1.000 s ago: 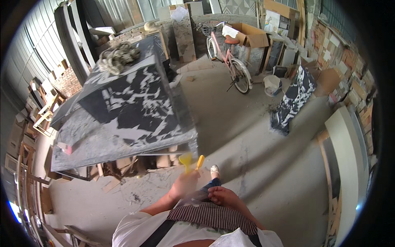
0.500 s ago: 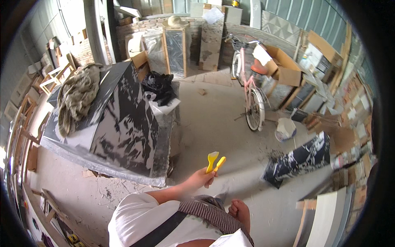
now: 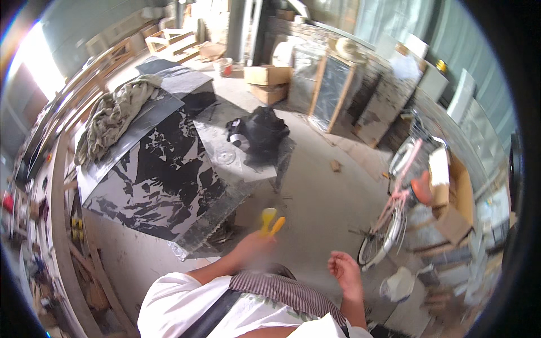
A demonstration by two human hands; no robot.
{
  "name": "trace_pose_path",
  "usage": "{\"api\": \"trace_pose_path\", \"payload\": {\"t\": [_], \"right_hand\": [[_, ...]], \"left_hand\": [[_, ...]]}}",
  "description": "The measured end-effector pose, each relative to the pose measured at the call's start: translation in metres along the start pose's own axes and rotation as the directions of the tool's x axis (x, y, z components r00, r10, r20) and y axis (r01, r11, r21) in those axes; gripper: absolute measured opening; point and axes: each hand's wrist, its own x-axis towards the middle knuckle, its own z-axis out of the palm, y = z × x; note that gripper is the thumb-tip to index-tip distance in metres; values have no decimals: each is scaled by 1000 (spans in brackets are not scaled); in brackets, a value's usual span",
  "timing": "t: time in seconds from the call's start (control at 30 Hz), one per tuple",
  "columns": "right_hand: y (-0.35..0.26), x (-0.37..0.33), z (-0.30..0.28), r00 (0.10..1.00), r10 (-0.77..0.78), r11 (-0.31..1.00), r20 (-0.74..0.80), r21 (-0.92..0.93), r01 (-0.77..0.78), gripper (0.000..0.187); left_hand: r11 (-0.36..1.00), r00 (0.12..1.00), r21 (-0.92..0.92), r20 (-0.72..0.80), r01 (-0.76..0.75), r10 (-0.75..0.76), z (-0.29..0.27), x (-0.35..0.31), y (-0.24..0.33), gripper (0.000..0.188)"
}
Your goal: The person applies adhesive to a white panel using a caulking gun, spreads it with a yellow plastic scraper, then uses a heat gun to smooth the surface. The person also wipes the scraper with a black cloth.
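Observation:
My left hand (image 3: 255,248) is closed around two small yellow hand tools. One yellow tool (image 3: 268,221) has a broad, flat, pale end like a scraper; beside it an orange-yellow tool (image 3: 277,226) shows a rounded end. Their lower parts are hidden in my blurred fist. My right hand (image 3: 345,273) hangs to the right, fingers loosely bent and apart, with nothing visible in it. Ahead on the left stands a block-like piece (image 3: 163,169) with patchy black and pale faces, on a grey slab (image 3: 220,205). The tools are in front of that slab's near corner, apart from it.
A crumpled greenish cloth (image 3: 115,115) drapes over the patchy piece. Behind it lies a black plastic bag (image 3: 262,132). On the right are a pink bicycle (image 3: 397,200), cardboard boxes (image 3: 461,191) and a white bucket-like container (image 3: 399,284). Wooden beams (image 3: 59,225) line the left.
The view has swung left, so the bicycle and bag sit farther right in it. My right hand has risen and its fingers have loosened. My left hand still holds the yellow tools.

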Motion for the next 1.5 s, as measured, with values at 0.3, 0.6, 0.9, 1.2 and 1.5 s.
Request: {"api": "trace_pose_path", "payload": {"t": [0.3, 0.6, 0.9, 1.2, 1.5], "right_hand": [[-102, 236, 107, 872, 107, 994, 478, -65, -86, 36], [-155, 465, 223, 818, 279, 959, 503, -103, -264, 43], [-56, 659, 332, 642, 658, 751, 395, -276, -600, 23], [-93, 619, 336, -108, 692, 475, 714, -563, -676, 26], [-128, 617, 322, -186, 693, 474, 697, -634, -611, 27]], "left_hand": [[996, 899, -5, -432, -84, 74, -26, 104, 29, 28], [965, 752, -160, -657, -207, 53, -20, 165, 74, 28], [794, 297, -211, -954, -570, -40, 32, 225, 108, 28], [775, 116, -60, -993, -629, 17, 53, 292, 170, 28], [818, -26, -4, -999, -575, -23, 8, 377, 181, 25]]}}
